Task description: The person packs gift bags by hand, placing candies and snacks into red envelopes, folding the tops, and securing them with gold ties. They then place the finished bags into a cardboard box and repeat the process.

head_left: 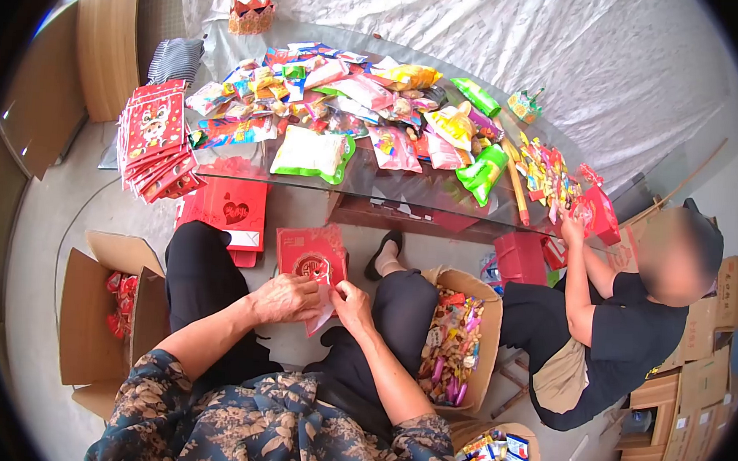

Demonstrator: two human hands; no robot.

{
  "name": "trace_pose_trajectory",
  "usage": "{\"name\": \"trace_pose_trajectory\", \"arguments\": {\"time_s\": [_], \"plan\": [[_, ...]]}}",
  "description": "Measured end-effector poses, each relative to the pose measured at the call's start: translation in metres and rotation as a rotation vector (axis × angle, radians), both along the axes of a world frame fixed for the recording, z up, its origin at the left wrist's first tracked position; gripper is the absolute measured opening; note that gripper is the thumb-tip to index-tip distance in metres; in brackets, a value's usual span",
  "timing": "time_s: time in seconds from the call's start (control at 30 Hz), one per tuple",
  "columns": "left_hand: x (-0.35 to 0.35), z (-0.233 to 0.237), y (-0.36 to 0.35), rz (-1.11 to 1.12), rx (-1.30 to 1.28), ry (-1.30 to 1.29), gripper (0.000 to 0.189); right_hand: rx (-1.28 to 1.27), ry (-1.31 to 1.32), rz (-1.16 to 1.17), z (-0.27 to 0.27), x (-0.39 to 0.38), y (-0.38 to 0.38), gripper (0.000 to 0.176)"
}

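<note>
My left hand (pixel 284 299) is closed at the top of a small pinkish plastic bag (pixel 320 310), above my lap. On the bag's other side, my right hand (pixel 352 306) pinches its edge. Just beyond the hands lies a red printed paper bag (pixel 312 251) with a round emblem, its lower part overlapped by the plastic bag. My fingertips partly hide the top of the plastic bag, and its contents are too small to make out.
A glass table (pixel 372 184) ahead holds snack packs (pixel 365 91) and stacked red bags (pixel 155 129). Open cartons stand left (pixel 84 323) and right (pixel 487 348), the right one full of sweets. A co-worker (pixel 635 306) sits at the right, hands at a red box (pixel 600 212).
</note>
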State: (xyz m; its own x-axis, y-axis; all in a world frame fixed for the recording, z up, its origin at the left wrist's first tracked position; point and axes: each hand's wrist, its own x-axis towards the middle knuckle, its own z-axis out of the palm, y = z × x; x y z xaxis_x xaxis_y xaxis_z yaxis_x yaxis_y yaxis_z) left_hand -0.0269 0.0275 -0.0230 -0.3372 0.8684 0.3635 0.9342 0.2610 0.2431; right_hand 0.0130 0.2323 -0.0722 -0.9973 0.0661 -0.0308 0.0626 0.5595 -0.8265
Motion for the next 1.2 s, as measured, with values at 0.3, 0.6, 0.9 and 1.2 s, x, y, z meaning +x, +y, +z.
{"name": "trace_pose_trajectory", "arguments": {"time_s": [0.3,0.6,0.9,1.2], "plan": [[0.0,0.013,-0.004,-0.045,-0.038,0.01,0.026,0.001,0.006,-0.003,-0.008,-0.001,0.001,0.019],[-0.004,0.012,-0.004,-0.118,-0.177,0.028,0.029,0.036,0.023,-0.013,-0.005,0.0,0.0,0.021],[-0.009,0.008,-0.007,-0.124,-0.354,0.186,0.019,0.025,0.011,-0.001,-0.012,-0.002,0.001,0.02],[-0.018,0.017,-0.008,-0.144,-0.149,0.134,0.012,-0.013,0.056,-0.008,-0.013,-0.003,0.003,0.01]]}}
